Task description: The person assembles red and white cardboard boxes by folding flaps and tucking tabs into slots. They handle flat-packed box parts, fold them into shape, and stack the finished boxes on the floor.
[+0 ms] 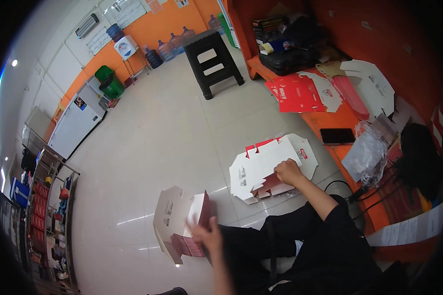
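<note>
Below, hands [206,233] on flat die-cut cardboard [179,223].

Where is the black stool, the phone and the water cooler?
black stool [212,59], head view, on its seat and upper step.
phone [337,135], head view, middle of its dark screen.
water cooler [125,47], head view, white front.

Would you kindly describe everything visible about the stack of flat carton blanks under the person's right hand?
The stack of flat carton blanks lies on the pale tiled floor, beside the orange bench. It looks like thin die-cut cardboard, white side up, with notched flaps around its outline and red printed faces peeking out at the top and lower edges. The sheets are unfolded and slightly fanned. The right hand rests on its right-hand part, fingers curled; whether it grips a sheet is unclear.
</note>
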Demonstrator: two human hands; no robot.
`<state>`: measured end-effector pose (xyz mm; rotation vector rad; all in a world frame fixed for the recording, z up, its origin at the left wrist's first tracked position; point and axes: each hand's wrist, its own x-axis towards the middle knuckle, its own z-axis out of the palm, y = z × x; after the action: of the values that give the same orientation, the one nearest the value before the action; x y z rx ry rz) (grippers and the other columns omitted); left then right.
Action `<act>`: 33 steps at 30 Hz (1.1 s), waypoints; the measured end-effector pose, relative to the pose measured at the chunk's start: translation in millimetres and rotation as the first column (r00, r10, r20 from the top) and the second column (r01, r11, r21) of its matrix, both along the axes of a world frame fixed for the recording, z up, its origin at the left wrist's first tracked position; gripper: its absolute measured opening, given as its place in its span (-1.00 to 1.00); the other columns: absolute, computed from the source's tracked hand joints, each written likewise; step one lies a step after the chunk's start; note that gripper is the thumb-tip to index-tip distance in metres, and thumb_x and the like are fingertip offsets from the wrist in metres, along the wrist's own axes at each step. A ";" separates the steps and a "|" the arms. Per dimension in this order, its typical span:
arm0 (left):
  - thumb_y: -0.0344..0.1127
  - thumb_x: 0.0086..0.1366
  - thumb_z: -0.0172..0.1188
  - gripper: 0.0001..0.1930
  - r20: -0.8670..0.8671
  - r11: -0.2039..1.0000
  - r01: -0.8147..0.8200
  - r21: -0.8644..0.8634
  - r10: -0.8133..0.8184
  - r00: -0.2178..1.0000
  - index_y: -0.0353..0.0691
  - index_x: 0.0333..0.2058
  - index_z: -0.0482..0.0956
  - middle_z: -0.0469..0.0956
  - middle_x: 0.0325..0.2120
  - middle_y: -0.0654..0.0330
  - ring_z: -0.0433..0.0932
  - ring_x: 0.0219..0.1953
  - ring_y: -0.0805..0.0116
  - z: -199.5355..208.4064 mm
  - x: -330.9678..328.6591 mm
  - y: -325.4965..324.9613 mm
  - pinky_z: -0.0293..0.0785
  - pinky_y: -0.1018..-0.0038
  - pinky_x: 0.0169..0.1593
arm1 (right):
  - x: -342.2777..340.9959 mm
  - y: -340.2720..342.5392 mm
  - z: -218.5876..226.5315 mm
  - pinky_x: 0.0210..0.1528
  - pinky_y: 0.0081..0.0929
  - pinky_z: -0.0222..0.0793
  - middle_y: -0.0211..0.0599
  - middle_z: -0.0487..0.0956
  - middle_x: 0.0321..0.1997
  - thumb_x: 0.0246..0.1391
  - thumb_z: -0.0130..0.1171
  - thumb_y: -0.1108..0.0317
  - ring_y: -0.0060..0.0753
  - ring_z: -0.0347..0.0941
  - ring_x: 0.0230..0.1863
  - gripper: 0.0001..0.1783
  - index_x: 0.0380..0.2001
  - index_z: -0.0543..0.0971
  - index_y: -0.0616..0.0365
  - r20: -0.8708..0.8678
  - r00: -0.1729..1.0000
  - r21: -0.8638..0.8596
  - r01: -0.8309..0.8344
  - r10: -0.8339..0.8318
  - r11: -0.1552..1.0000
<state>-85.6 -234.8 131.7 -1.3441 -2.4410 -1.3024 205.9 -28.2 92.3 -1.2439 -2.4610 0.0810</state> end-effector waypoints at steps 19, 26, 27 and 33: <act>-0.08 0.27 0.08 -0.57 0.957 0.321 0.934 -0.157 -0.186 0.225 -0.43 -0.16 0.50 0.50 -0.45 0.22 0.43 -0.46 0.51 7.8 89.6 44.9 0.39 0.57 -0.39 | 64.2 -147.2 77.6 -0.38 -0.61 0.39 -0.27 0.59 -0.42 -0.23 0.38 0.41 -0.51 0.48 -0.51 -0.80 -0.46 0.59 0.17 -0.718 0.598 -0.454 -0.013 -0.357 0.891; -0.07 0.23 0.17 -0.57 0.978 0.270 0.960 -0.075 -0.168 0.124 -0.39 -0.19 0.52 0.42 -0.62 0.33 0.33 -0.62 0.59 5.8 79.1 23.9 0.29 0.63 -0.52 | 24.1 -158.2 106.3 -0.43 -0.55 0.41 -0.35 0.53 -0.52 -0.26 0.36 0.48 -0.43 0.48 -0.50 -0.89 -0.55 0.62 0.17 -0.574 0.818 -0.102 -0.110 0.032 0.989; -0.07 0.22 0.18 -0.58 0.976 0.245 0.967 -0.071 -0.185 0.119 -0.39 -0.20 0.53 0.41 -0.65 0.35 0.32 -0.64 0.58 13.3 81.4 24.7 0.28 0.62 -0.54 | 21.5 -158.0 106.0 -0.42 -0.52 0.41 -0.35 0.52 -0.53 -0.26 0.35 0.49 -0.40 0.48 -0.49 -0.90 -0.57 0.62 0.17 -0.526 0.844 -0.039 -0.142 0.100 0.989; -0.11 0.23 0.17 -0.63 0.805 0.081 0.969 -0.234 -0.543 0.239 -0.39 -0.24 0.54 0.45 -0.57 0.31 0.39 -0.57 0.61 49.2 102.4 25.9 0.31 0.61 -0.55 | 3.9 -165.4 110.0 -0.28 -0.41 0.40 -0.36 0.46 -0.48 -0.27 0.25 0.45 -0.30 0.44 -0.36 -0.87 -0.51 0.57 0.13 -0.422 0.834 -0.065 -0.419 0.356 0.906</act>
<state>16.8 -208.9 180.9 -3.5079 -2.6206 -0.6375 209.9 -193.6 202.3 -0.6663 -2.3244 0.5894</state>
